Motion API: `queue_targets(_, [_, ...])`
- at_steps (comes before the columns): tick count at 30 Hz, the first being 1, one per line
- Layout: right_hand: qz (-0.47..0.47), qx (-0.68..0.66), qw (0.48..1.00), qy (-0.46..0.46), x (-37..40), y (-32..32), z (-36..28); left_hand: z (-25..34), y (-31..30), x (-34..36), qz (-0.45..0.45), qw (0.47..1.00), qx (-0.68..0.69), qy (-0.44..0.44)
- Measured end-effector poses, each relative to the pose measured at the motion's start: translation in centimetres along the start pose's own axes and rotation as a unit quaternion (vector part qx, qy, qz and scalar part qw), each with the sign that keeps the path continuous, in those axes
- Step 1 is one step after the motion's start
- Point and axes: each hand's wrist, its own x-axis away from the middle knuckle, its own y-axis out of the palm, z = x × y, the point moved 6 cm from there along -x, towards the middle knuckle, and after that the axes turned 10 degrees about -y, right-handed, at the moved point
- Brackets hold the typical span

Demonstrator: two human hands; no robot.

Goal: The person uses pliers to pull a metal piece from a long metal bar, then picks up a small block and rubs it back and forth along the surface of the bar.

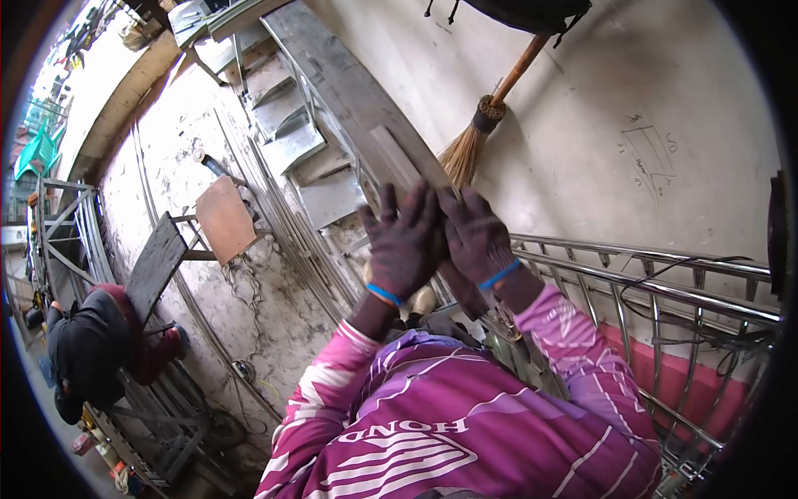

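My left hand [403, 245], in a dark knitted glove with a blue cuff, is open with its fingers spread. Beside it, my right hand [480, 239] wears a matching glove, its fingers stretched forward and no object visible in it. Both are over the near end of a long grey metal bench [332, 62], and their inner edges are close together. A flat metal strip [392, 155] lies on the bench just beyond the fingertips. Below the hands a dark reddish-brown bar [460, 289] shows; whether the palms touch it is hidden.
A straw broom [474, 141] leans at the wall. Chrome railings [640, 279] stand at right. Metal pieces fill the rack [303, 150] left of the bench, with long bars [291, 216] on the floor. Another person [91, 341] bends at far left near a dark board [156, 266].
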Motion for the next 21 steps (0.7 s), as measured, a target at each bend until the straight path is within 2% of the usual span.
queue_targets(4, [-0.042,0.03,0.998,0.029,-9.9,5.3,2.9,-5.3,-1.3,-8.5,0.006,0.996,-0.075,-0.049])
queue_targets(5, [-0.034,0.028,0.999,0.031,-11.5,6.2,3.0,-6.0,-1.7,-10.1,-0.007,0.993,-0.105,-0.047])
queue_targets(7, [0.046,0.09,0.995,0.02,-13.4,6.0,2.4,-6.7,-2.5,-11.5,-0.025,0.987,-0.154,-0.035])
queue_targets(8, [0.052,0.086,0.995,0.023,-13.0,6.0,2.3,-6.5,-2.6,-11.2,-0.026,0.986,-0.16,-0.03])
queue_targets(10, [-0.008,0.049,0.997,0.055,-11.5,5.5,2.3,-5.2,-2.7,-9.9,-0.013,0.986,-0.163,-0.014])
queue_targets(11, [-0.006,0.05,0.997,0.057,-10.0,4.5,2.2,-4.2,-2.6,-8.3,-0.04,0.987,-0.156,-0.013])
queue_targets(12, [-0.029,0.022,0.998,0.052,-7.6,3.8,1.9,-3.2,-2.3,-6.3,-0.018,0.991,-0.133,0.015])
queue_targets(17, [-0.015,0.012,1.0,0.009,4.3,-1.1,-0.4,2.4,-1.1,2.7,-0.065,0.997,-0.042,0.026])
queue_targets(19, [-0.009,0.033,0.999,-0.007,4.4,-1.4,-0.6,2.7,-1.2,2.9,-0.076,0.997,-0.025,0.021])
queue_targets(21, [-0.005,-0.011,1.0,0.003,2.7,-1.0,-0.1,1.6,-1.3,1.4,-0.067,0.997,-0.025,0.026])
